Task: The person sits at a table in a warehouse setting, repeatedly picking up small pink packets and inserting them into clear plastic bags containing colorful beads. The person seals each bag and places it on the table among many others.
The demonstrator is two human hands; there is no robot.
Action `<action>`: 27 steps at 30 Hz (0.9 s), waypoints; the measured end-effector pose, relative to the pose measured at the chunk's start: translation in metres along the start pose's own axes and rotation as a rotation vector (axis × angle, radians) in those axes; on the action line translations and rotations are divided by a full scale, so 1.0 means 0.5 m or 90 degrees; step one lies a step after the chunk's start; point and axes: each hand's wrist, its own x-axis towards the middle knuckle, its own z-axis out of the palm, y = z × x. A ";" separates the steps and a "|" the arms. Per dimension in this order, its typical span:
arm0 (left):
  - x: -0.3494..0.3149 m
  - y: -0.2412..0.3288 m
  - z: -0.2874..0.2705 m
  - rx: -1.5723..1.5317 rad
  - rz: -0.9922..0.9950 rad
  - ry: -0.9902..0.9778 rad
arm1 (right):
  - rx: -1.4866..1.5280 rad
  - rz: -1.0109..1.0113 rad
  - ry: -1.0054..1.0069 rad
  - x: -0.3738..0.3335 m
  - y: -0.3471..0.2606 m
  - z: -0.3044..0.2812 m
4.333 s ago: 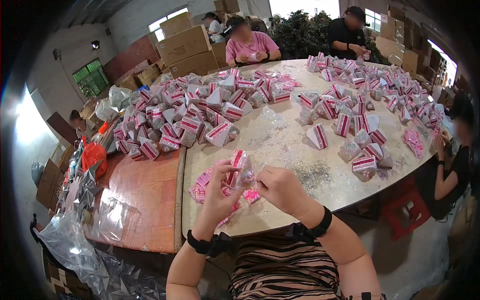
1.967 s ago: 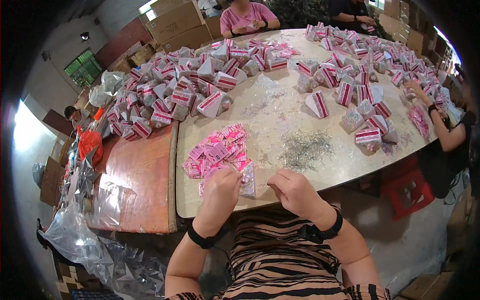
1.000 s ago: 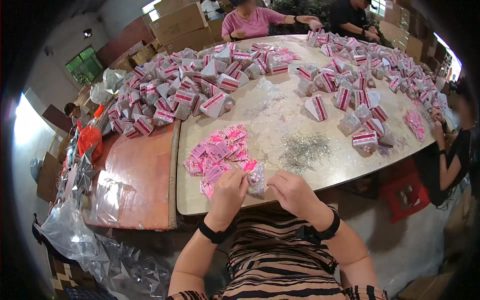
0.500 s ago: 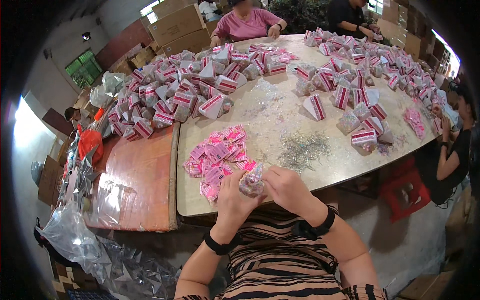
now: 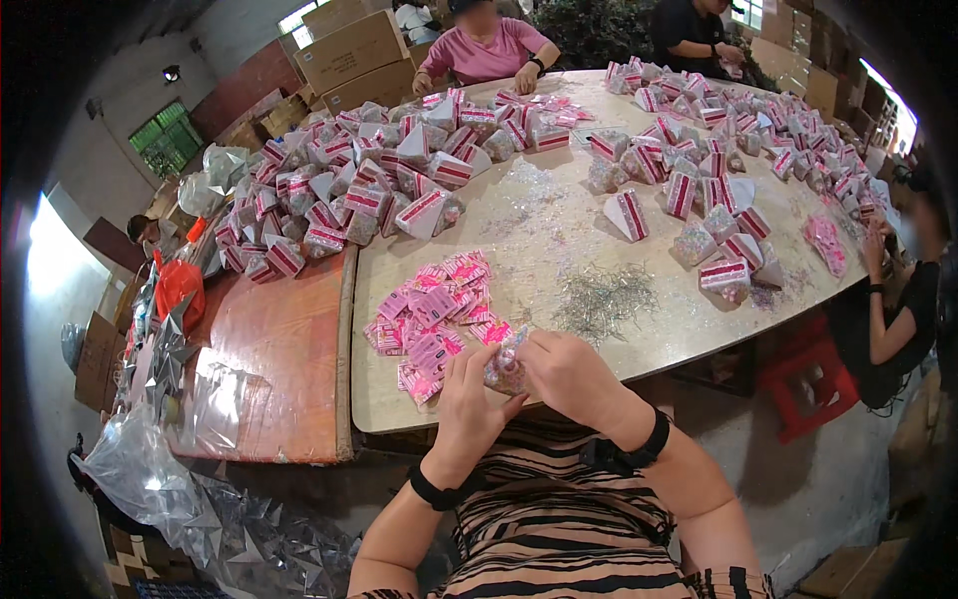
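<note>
Between my two hands, at the table's near edge, is a small clear bag of glittery, pearly bits [image 5: 506,371]. My left hand [image 5: 469,394] closes on its left side, thumb beneath. The fingers of my right hand [image 5: 571,374] pinch the upper right part of the bag; the fingertips are partly hidden. Just beyond my left hand lies a loose pile of flat pink printed cards [image 5: 434,309]. Ahead of my right hand is a scattered heap of thin silvery wire-like strands [image 5: 607,299].
Many glitter-filled bags with pink-and-white card tops [image 5: 369,180] are heaped at the back left, others [image 5: 699,190] at the right. An orange-brown wooden board [image 5: 269,359] adjoins the pale table [image 5: 539,240]. A co-worker in pink [image 5: 484,50] sits opposite; another [image 5: 898,299] is at the right.
My hands and the bag shift slightly to the right, and my right fingers now cover more of the bag's top. The co-worker opposite has moved a hand to the left.
</note>
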 end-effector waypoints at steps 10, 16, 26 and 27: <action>0.007 0.008 -0.013 0.059 0.045 0.002 | -0.050 -0.014 -0.005 0.000 -0.005 -0.004; 0.008 0.016 -0.022 0.114 0.070 -0.009 | -0.094 -0.032 -0.013 -0.001 -0.008 -0.006; 0.018 0.030 -0.044 0.188 0.082 -0.023 | -0.048 -0.031 0.007 0.009 -0.005 -0.010; 0.014 0.031 -0.043 0.170 0.091 -0.026 | -0.016 -0.029 0.026 0.005 -0.006 -0.009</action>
